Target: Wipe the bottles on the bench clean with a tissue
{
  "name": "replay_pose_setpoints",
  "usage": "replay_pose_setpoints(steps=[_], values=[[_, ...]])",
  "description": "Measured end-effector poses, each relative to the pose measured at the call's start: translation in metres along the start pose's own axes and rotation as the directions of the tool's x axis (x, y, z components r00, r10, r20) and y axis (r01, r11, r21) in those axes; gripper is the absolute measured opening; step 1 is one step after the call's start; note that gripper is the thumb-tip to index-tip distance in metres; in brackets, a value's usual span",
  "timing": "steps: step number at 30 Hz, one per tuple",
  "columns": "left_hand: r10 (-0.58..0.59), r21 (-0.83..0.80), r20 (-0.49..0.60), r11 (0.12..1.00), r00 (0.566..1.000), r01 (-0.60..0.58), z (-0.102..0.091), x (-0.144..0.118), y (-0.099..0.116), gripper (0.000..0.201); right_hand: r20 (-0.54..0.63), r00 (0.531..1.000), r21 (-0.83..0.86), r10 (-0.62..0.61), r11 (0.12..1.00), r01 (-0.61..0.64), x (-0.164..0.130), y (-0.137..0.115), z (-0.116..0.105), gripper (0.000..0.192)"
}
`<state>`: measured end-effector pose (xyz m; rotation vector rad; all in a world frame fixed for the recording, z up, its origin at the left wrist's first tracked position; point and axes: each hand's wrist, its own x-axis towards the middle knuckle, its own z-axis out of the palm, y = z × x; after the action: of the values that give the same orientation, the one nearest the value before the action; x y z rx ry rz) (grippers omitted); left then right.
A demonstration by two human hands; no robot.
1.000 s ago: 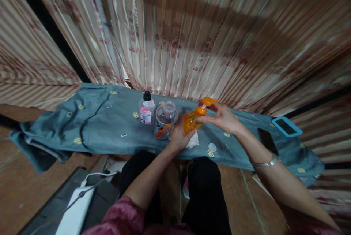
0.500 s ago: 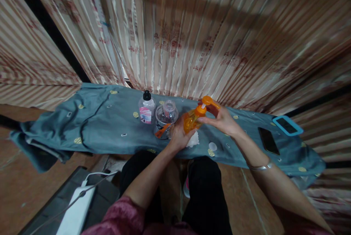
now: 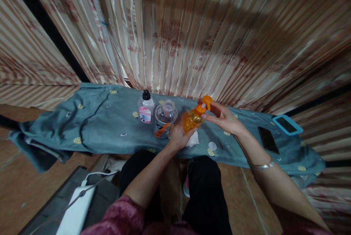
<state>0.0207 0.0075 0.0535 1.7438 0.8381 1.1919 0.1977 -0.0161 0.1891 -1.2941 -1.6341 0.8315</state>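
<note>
I see the left hand with its grip tight around the orange bottle, tilted to 2 o'clock so it stays steady. The right hand pinches the pump top. Both float over the blue tabletop, with a clear jar at 9 o'clock.

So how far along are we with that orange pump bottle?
Done: nothing visibly finished. In hand: the left hand grips the tilted orange pump bottle while the right hand works its pump head. Left: the clear jar beside it stands untouched.
</note>
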Motion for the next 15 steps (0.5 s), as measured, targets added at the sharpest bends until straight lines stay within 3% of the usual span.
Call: replay_pose_setpoints(steps=[3, 7, 10, 12, 15], values=[[0.005, 0.016, -0.006, 1.000, 1.000, -0.005, -0.0001, -0.0001, 0.0002, 0.067, -0.040, 0.999, -0.022, 0.006, 1.000, -0.007, 0.0009, 0.0025, 0.0016, 0.052], [-0.002, 0.019, -0.002, 1.000, 1.000, 0.002, -0.0006, 0.0001, 0.0014, 0.066, -0.151, 0.989, -0.063, -0.001, 0.998, -0.009, 0.0013, 0.0038, 0.0061, 0.062], [0.002, 0.025, -0.002, 1.000, 1.000, -0.002, -0.0004, 0.0002, 0.0014, 0.067, -0.086, 0.996, -0.030, 0.005, 1.000, -0.008, 0.0001, -0.0007, 0.0053, 0.067], [0.003, 0.030, -0.009, 1.000, 1.000, -0.003, 0.0000, 0.0001, 0.0009, 0.068, -0.038, 0.999, -0.015, 0.013, 1.000, -0.013, -0.0003, -0.0020, 0.0046, 0.059], [0.003, 0.030, -0.014, 1.000, 1.000, -0.002, 0.0002, -0.0001, 0.0003, 0.068, -0.093, 0.996, -0.049, 0.009, 0.999, -0.014, 0.0004, 0.0010, 0.0063, 0.054]])
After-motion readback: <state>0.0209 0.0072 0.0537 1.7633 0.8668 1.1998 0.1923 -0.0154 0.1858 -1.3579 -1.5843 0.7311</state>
